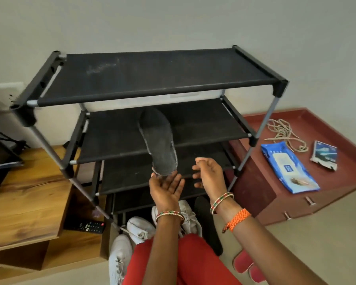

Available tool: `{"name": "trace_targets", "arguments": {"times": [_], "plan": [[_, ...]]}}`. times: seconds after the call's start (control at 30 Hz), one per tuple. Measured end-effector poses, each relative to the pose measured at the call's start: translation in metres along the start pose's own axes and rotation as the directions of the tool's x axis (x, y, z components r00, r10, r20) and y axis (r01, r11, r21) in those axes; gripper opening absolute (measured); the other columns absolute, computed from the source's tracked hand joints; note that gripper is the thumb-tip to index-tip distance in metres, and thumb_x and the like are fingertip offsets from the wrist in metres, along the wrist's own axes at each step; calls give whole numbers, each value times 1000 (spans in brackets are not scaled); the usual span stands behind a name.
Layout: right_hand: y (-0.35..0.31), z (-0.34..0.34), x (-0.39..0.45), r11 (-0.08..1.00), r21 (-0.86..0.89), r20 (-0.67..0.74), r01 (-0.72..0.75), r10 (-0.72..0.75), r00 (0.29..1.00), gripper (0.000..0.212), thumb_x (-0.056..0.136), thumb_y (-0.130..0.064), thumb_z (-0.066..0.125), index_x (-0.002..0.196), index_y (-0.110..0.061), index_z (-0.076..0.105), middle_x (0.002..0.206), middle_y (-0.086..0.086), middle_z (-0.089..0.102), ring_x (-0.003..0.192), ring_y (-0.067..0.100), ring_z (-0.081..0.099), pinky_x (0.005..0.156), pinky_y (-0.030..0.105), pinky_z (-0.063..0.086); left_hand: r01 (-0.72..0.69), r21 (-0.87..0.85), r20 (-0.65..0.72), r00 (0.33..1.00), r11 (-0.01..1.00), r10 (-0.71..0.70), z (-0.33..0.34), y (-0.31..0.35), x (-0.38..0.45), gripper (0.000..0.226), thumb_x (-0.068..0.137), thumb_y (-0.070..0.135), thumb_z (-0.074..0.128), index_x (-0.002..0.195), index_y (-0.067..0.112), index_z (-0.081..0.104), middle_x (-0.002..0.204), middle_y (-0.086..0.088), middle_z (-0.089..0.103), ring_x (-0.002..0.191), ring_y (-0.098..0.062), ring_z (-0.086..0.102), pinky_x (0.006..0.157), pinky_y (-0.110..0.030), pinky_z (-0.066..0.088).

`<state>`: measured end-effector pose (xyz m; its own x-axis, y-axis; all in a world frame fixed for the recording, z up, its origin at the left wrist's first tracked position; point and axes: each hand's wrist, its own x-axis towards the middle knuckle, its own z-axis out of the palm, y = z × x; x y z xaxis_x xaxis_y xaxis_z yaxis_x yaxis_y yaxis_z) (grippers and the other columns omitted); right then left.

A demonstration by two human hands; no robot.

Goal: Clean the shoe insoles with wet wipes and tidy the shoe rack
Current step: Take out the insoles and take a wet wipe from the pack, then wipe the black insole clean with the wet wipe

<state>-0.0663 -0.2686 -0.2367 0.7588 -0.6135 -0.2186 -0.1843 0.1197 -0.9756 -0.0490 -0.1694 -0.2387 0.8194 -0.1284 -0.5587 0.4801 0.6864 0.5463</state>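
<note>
Wooden cabinet, far left, grained honey-brown top; a black remote control lies on its lower ledge. Shoe rack, centre: black fabric shelves stretched on grey metal tubes with black plastic corner joints; top shelf dusty, with pale smudges. White sneakers, laced, on the floor below the rack's front. Insole, dark grey, felt-like, elongated oval with a lighter worn edge; long axis runs away from the person, rounded toe end pointing up and slightly left over the second shelf, heel end nearest the hands. Left hand, palm up, fingers straight and spread, its fingertips under the heel end. Right hand, just beside, fingers loosely curled, holding nothing. Maroon cabinet, right, carrying a blue-and-white soft wet wipes pack, coiled beige shoelaces, and a small torn packet.
</note>
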Motion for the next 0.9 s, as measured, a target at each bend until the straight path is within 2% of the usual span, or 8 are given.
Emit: {"name": "trace_targets", "arguments": {"times": [0.1, 0.2, 0.37, 0.47, 0.57, 0.67, 0.8, 0.9], "plan": [[8, -51, 9, 995, -73, -86, 60, -66, 994, 15, 89, -6, 54, 88, -19, 61, 75, -2, 61, 58, 5, 56, 46, 21, 45, 72, 79, -16, 997, 994, -71, 13, -32, -8, 41, 99, 37, 28, 97, 8, 56, 92, -15, 64, 82, -27, 61, 73, -36, 49], [21, -109, 22, 975, -178, -219, 134, -172, 960, 27, 85, 0, 56, 75, -24, 62, 68, -4, 60, 57, 4, 54, 53, 21, 44, 130, 272, 58, 987, 953, -151, 31, -63, -10, 30, 97, 28, 34, 90, 10, 57, 75, -8, 66, 68, -22, 59, 66, -32, 48], [32, -208, 51, 879, -460, -399, 123, -329, 856, 19, 78, 8, 56, 77, -6, 69, 76, 4, 67, 71, 15, 58, 63, 3, 37, 112, 644, 192, 934, 757, -301, 78, -128, -15, 18, 93, 15, 44, 82, 12, 59, 55, 2, 65, 50, -13, 57, 54, -24, 47], [48, -253, 76, 844, -536, -462, 25, -318, 828, 22, 76, 10, 51, 81, -2, 69, 85, 14, 70, 78, 28, 62, 71, 21, 42, 63, 762, 260, 882, 645, -393, 105, -165, -17, 18, 94, 17, 41, 86, 14, 57, 72, -2, 64, 57, -13, 56, 55, -23, 47], [64, -279, 102, 812, -580, -456, -63, -260, 851, 24, 79, 6, 52, 94, -2, 69, 96, 19, 68, 91, 34, 63, 82, 33, 46, 3, 789, 309, 862, 614, -402, 125, -192, -18, 15, 96, 18, 42, 88, 16, 54, 78, -1, 55, 63, -12, 50, 56, -22, 46], [67, -292, 123, 752, -655, -377, -73, -242, 894, 30, 85, 1, 50, 112, 1, 63, 114, 22, 62, 109, 34, 56, 95, 35, 41, -127, 814, 386, 848, 567, -364, 138, -213, -16, 13, 97, 18, 46, 87, 21, 54, 78, 3, 48, 68, -8, 45, 52, -16, 47], [67, -294, 147, 598, -790, -266, -133, -139, 954, 47, 92, -24, 55, 129, 4, 45, 131, 22, 46, 125, 35, 39, 102, 37, 30, -196, 845, 416, 825, 497, -383, 144, -228, -1, 10, 97, 22, 46, 104, 20, 54, 88, 10, 50, 90, -10, 48, 76, -26, 49], [69, -292, 161, 437, -872, -280, -219, -80, 957, 67, 87, -45, 57, 131, 2, 38, 133, 20, 40, 125, 35, 35, 101, 40, 32, -162, 869, 364, 850, 468, -381, 145, -232, 12, 11, 97, 21, 47, 91, 23, 56, 83, 5, 49, 82, -9, 49, 82, -37, 51]]}}
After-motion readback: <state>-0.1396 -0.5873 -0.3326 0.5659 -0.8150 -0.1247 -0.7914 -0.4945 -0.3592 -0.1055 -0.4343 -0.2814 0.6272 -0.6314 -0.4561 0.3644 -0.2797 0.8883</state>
